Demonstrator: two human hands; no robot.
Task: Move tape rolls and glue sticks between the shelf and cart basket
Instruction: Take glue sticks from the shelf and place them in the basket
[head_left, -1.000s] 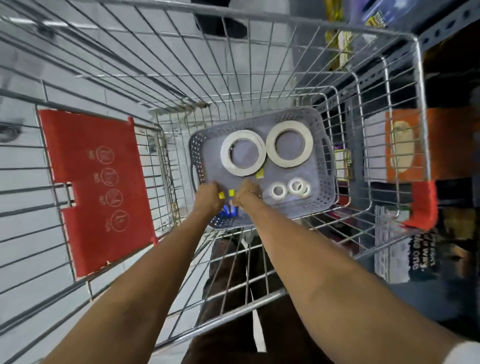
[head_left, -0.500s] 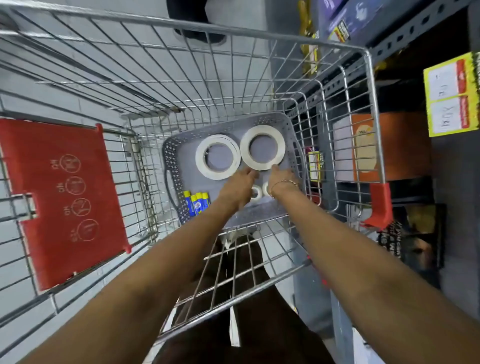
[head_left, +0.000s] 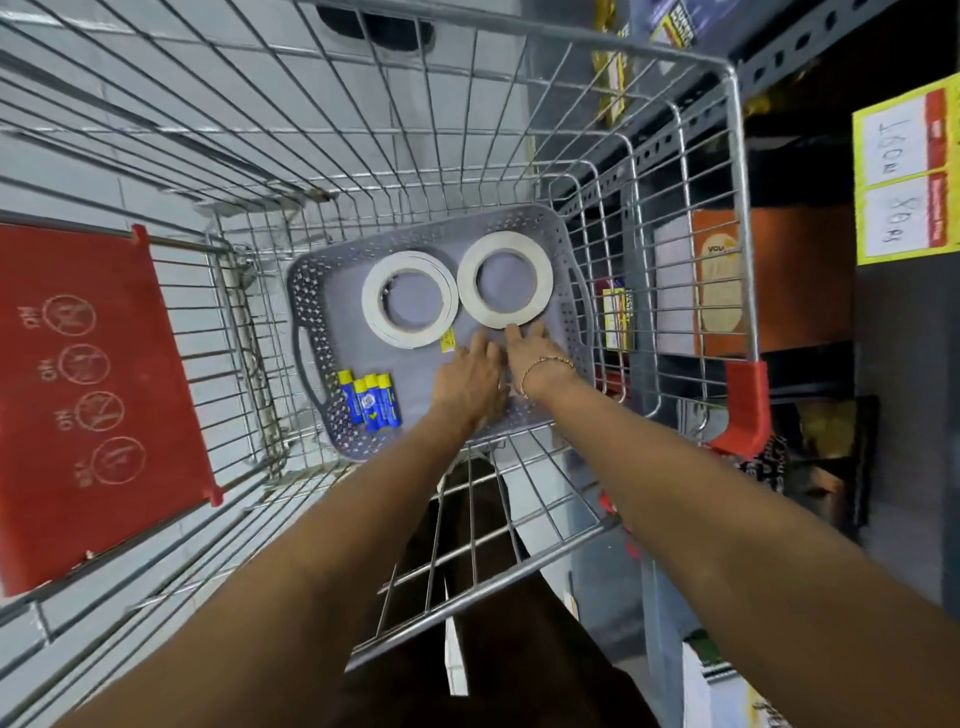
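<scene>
You have both hands down in the grey basket (head_left: 574, 291) at the bottom of the cart (head_left: 732, 156), side by side at its near right part. Your left hand (head_left: 470, 379) and right hand (head_left: 530, 345) lie knuckles up, and what sits under the palms is hidden, so I cannot tell whether either has closed on anything. The right fingertips (head_left: 514, 328) touch the near edge of the right tape roll (head_left: 505, 280); the left roll (head_left: 410, 299) lies just beside it. The glue sticks (head_left: 370, 401) rest together at the near left. You seem to be mid-pickup here. Next, get a firm pinch, then lift clear of the wires toward the shelf (head_left: 810, 57) on your right
</scene>
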